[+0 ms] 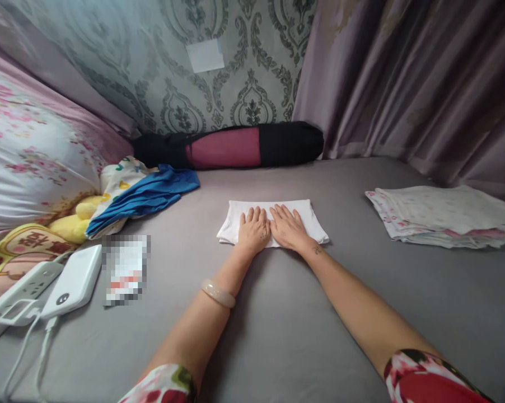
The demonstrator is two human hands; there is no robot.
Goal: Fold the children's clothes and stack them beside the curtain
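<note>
I see a folded white rectangular cloth (312, 221) on the smooth grey sheet (277, 313). The left hand (255, 230) and right hand (289, 228) lie open, palms down on it, gripping nothing. Beyond the cloth rests a long tubular black-and-maroon fabric bundle (223, 148), contents hidden from me; to its right, stacked flower-printed white cloths (445, 218).

Two hands (255, 228) (286, 226), one white cloth (313, 224), one bangle (218, 294), one power strip (29, 286)
</note>
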